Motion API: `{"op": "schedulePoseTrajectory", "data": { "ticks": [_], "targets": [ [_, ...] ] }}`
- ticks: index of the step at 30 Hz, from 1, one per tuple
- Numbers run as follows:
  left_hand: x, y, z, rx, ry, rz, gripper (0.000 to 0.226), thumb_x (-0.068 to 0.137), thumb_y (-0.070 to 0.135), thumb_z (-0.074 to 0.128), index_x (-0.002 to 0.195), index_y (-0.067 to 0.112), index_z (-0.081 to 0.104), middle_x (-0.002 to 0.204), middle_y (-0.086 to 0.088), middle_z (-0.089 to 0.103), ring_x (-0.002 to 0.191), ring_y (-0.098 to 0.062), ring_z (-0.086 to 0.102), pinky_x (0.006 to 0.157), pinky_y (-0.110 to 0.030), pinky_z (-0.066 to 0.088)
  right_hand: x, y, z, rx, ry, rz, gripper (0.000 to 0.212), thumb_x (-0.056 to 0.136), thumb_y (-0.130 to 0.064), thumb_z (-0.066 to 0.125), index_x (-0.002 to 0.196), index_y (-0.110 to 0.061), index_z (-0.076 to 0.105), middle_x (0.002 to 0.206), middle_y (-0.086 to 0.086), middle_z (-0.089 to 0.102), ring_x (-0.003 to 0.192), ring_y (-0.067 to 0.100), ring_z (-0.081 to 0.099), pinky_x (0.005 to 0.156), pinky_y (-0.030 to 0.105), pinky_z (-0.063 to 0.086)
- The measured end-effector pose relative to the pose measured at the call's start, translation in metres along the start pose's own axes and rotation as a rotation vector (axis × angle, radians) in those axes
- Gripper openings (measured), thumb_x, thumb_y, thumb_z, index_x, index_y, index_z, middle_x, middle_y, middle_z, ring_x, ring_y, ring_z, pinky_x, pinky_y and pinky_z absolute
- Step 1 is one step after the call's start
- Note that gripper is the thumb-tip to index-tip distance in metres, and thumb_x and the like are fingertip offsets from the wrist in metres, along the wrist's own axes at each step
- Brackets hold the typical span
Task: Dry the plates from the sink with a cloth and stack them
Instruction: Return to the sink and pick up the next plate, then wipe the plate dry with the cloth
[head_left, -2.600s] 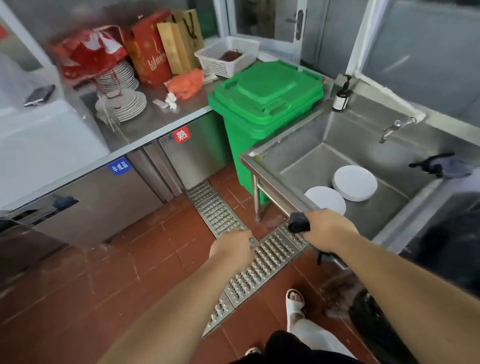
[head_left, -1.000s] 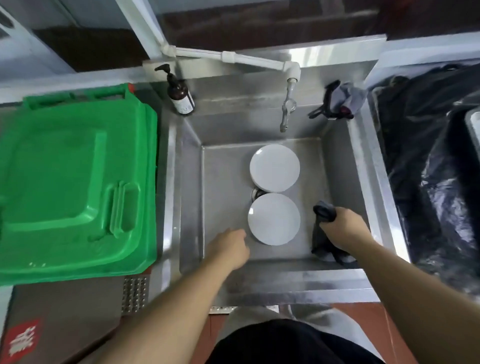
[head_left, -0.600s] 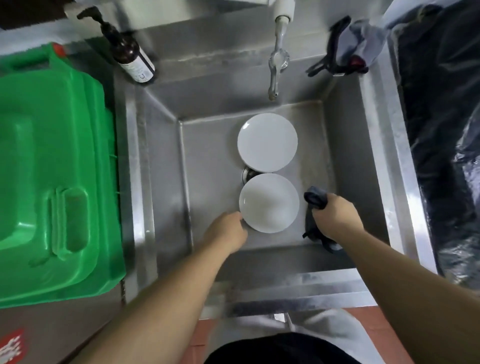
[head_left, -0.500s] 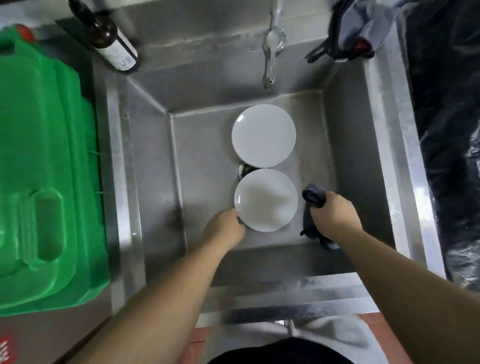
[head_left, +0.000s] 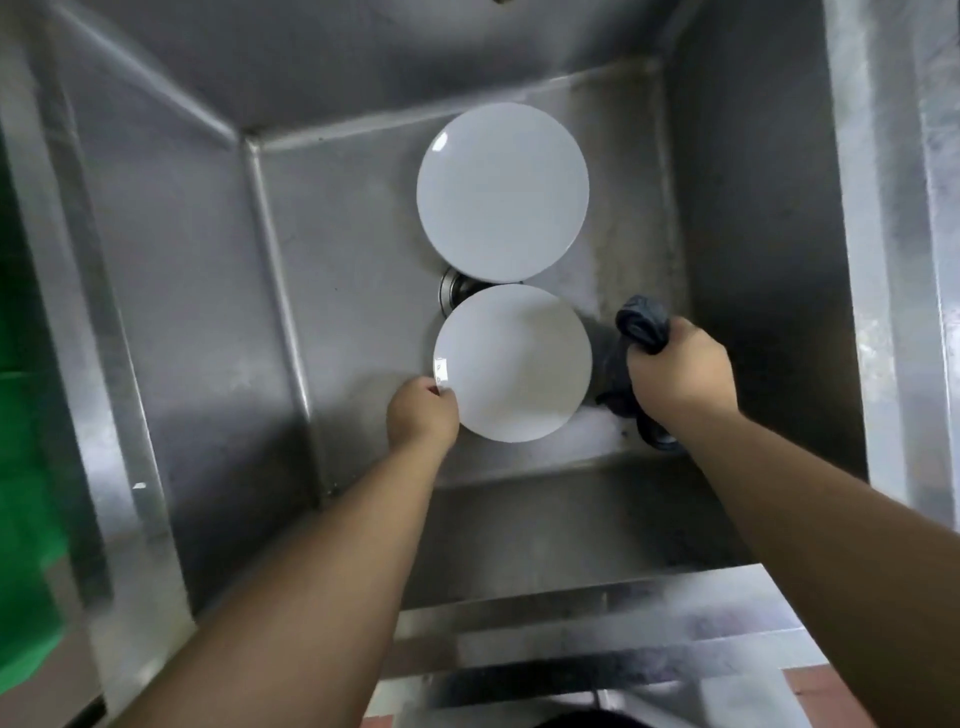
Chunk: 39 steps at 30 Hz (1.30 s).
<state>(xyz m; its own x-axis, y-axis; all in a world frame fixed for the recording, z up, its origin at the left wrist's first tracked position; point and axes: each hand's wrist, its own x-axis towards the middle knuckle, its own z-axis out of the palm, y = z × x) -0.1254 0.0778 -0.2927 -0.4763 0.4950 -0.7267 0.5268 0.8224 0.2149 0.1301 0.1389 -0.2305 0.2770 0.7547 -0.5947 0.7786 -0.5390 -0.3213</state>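
Two white plates lie on the floor of the steel sink (head_left: 197, 270). The far plate (head_left: 503, 189) partly covers the drain (head_left: 453, 291); the near plate (head_left: 514, 362) sits just in front of it. The left hand (head_left: 422, 415) pinches the near plate's left rim. The right hand (head_left: 678, 371), fingers curled tight, grips a dark cloth (head_left: 640, 325) just right of that plate.

sink floor (head_left: 353, 291) bare left of both plates, open to reach. near plate (head_left: 514, 364) and far plate (head_left: 503, 189) nearly touching (drain (head_left: 453, 291) between). right hand (head_left: 675, 371) with cloth (head_left: 641, 325) fills gap toward right wall (head_left: 753, 260).
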Motion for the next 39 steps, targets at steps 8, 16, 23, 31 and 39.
{"op": "schedulePoseTrajectory", "data": {
  "ticks": [8, 16, 23, 31, 39],
  "targets": [
    [0.011, 0.0, 0.009, -0.241, 0.094, -0.17, 0.015, 0.091, 0.023, 0.069, 0.104, 0.016, 0.075, 0.098, -0.006, 0.073, 0.09, -0.032, 0.069, 0.081, -0.037, 0.058, 0.003, 0.012, 0.002, 0.116, 0.026, 0.064, 0.011, 0.099, -0.025, 0.059, 0.108, -0.018, 0.061, 0.081, -0.005, 0.057, 0.069, 0.011, 0.051, 0.071, 0.032, 0.041],
    [0.012, -0.012, 0.011, -0.431, 0.01, -0.175, 0.004, 0.096, 0.022, 0.065, 0.097, 0.024, 0.068, 0.083, 0.01, 0.066, 0.068, -0.005, 0.056, 0.052, -0.019, 0.038, -0.002, 0.019, 0.0, 0.106, 0.035, 0.102, 0.007, 0.099, -0.022, 0.056, 0.103, -0.017, 0.059, 0.08, -0.003, 0.057, 0.068, 0.013, 0.052, 0.054, 0.027, 0.035],
    [-0.001, -0.016, -0.007, -0.582, -0.083, -0.228, 0.013, 0.094, 0.013, 0.055, 0.1, 0.018, 0.066, 0.102, -0.004, 0.07, 0.093, -0.028, 0.067, 0.081, -0.038, 0.062, -0.021, 0.018, -0.015, 0.097, 0.055, 0.101, 0.009, 0.097, -0.025, 0.055, 0.101, -0.018, 0.058, 0.079, -0.004, 0.056, 0.067, 0.013, 0.051, 0.06, 0.032, 0.038],
    [-0.04, -0.01, -0.039, -0.762, -0.22, -0.128, 0.02, 0.095, -0.003, 0.056, 0.106, 0.013, 0.061, 0.12, -0.01, 0.068, 0.108, -0.029, 0.069, 0.077, -0.036, 0.063, -0.059, 0.005, -0.047, 0.14, 0.076, 0.045, 0.005, 0.095, -0.024, 0.058, 0.1, -0.022, 0.059, 0.076, -0.009, 0.056, 0.067, 0.008, 0.049, 0.066, 0.033, 0.039],
    [-0.11, -0.01, -0.108, -0.945, -0.27, -0.103, 0.023, 0.098, -0.004, 0.047, 0.103, 0.013, 0.063, 0.112, -0.005, 0.071, 0.104, -0.026, 0.069, 0.062, -0.029, 0.064, -0.122, -0.021, -0.089, 0.321, 0.009, 0.001, 0.008, 0.093, -0.024, 0.064, 0.1, -0.026, 0.06, 0.087, -0.002, 0.068, 0.076, 0.018, 0.063, 0.064, 0.034, 0.048]
  ]
}}
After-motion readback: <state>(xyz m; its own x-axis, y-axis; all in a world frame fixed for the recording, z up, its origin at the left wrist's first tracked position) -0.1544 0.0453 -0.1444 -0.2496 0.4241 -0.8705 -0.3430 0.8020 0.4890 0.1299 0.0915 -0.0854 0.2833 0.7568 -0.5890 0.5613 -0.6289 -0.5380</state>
